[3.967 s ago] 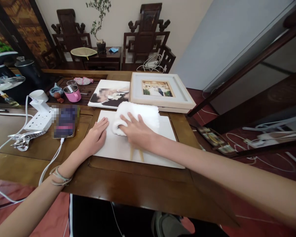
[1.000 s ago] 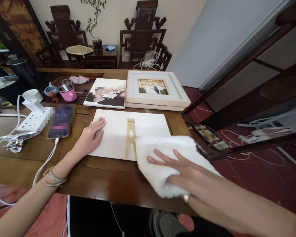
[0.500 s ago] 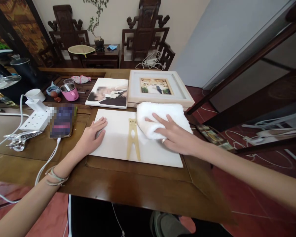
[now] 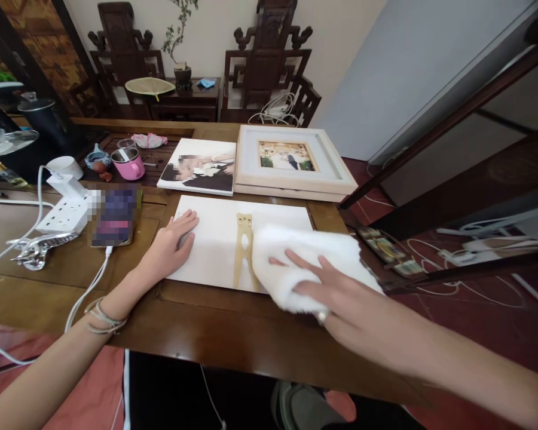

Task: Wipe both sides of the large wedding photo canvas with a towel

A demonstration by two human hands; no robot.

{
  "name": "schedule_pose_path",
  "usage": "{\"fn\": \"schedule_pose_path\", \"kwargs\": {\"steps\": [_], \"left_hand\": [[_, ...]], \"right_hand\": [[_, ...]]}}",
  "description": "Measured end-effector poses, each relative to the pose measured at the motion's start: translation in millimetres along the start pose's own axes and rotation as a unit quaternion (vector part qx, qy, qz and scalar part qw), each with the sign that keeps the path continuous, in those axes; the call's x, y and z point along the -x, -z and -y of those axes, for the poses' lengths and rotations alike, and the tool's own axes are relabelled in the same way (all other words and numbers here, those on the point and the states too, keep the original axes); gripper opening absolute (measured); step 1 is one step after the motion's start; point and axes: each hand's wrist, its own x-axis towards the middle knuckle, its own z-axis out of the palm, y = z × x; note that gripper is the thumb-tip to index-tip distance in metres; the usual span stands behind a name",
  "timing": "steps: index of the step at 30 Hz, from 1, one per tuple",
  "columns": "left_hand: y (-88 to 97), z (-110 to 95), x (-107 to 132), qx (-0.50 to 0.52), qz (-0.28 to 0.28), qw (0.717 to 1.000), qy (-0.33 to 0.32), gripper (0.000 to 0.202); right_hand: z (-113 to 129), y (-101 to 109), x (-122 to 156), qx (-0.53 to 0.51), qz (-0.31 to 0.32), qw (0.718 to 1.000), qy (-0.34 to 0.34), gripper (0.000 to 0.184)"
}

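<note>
A flat white board (image 4: 210,239), with a beige forked piece (image 4: 244,245) like a stand leg on it, lies on the wooden table. My left hand (image 4: 173,245) rests flat on the board's left edge, fingers stretched out and holding nothing. In my right hand (image 4: 336,292) is a folded, fluffy white towel (image 4: 314,245), with some fingers spread on top and others tucked into its fold. The towel covers the board's right part and its front right corner, and reaches past the front edge. It also hides part of the forked piece's right leg.
Behind the board lie a photo panel (image 4: 201,167) and a pale wooden box frame (image 4: 291,185). To the left are a phone (image 4: 116,215) on a cable, a white power strip (image 4: 65,215), a silver metal object (image 4: 40,251) and a pink cup (image 4: 128,164). The table (image 4: 206,328) ends close in front.
My right hand has drawn the towel toward me and slightly right, from the board's back right to its front right edge. My left hand stays on the board.
</note>
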Motion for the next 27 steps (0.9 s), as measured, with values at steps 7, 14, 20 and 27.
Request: {"fn": "schedule_pose_path", "kwargs": {"steps": [7,14,20,27], "left_hand": [[0.6,0,-1,-0.001,-0.001,1.000,-0.006,0.042],[0.5,0,-1,-0.005,0.002,1.000,-0.001,0.043],[0.2,0,-1,-0.012,0.003,1.000,-0.004,0.043],[-0.9,2,-1,-0.012,-0.001,1.000,-0.012,0.044]], "right_hand": [[-19,4,-88,0.000,-0.072,0.992,-0.100,0.046],[35,-4,-78,0.028,0.009,0.999,-0.042,0.054],[73,-5,-30,-0.029,0.100,0.994,0.020,0.050],[40,5,-59,0.027,0.073,0.997,0.029,0.064]]}}
